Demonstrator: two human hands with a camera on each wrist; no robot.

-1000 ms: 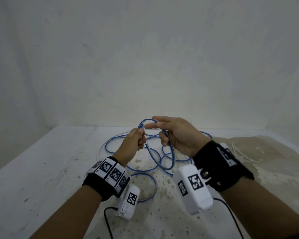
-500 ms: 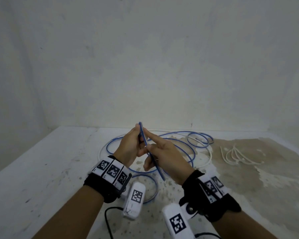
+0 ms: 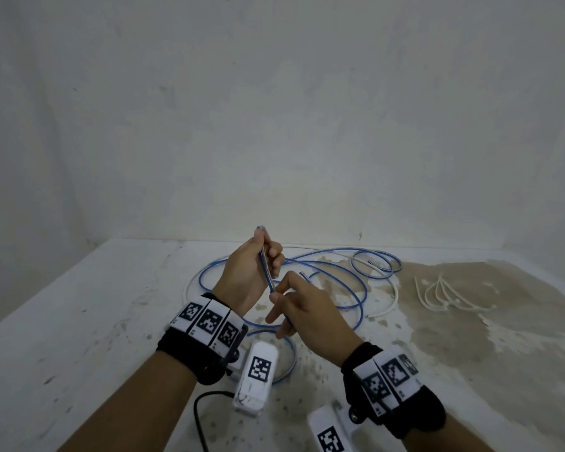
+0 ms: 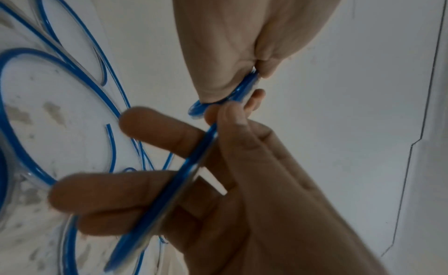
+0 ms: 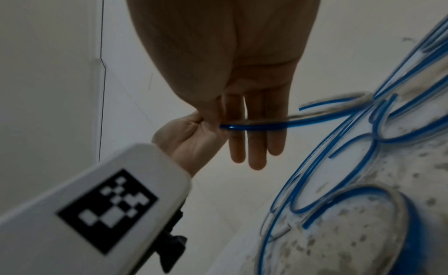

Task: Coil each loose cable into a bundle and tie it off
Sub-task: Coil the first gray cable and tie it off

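Observation:
A long blue cable (image 3: 341, 267) lies in loose loops on the white table (image 3: 79, 321). My left hand (image 3: 269, 256) grips a straight, folded stretch of it upright above the table, one end poking out above the fist. Just below, my right hand (image 3: 276, 296) pinches the same stretch between thumb and forefinger, its other fingers (image 5: 252, 145) straight. In the left wrist view the cable (image 4: 194, 164) runs across the right hand's fingers (image 4: 155, 129) into the left hand's pinch. The right wrist view shows the cable (image 5: 257, 126) crossing the right fingers toward the left hand (image 5: 184, 133).
Several white cable ties (image 3: 444, 295) lie on the brown-stained right part of the table. A white cable (image 3: 395, 295) curves round the blue loops. Bare walls close the table at the back and left. A black lead (image 3: 198, 415) hangs from the left wrist unit.
The right hand let the raised loop flatten, turned over and slid down toward me along the strand. The left hand has kept its grip and risen slightly.

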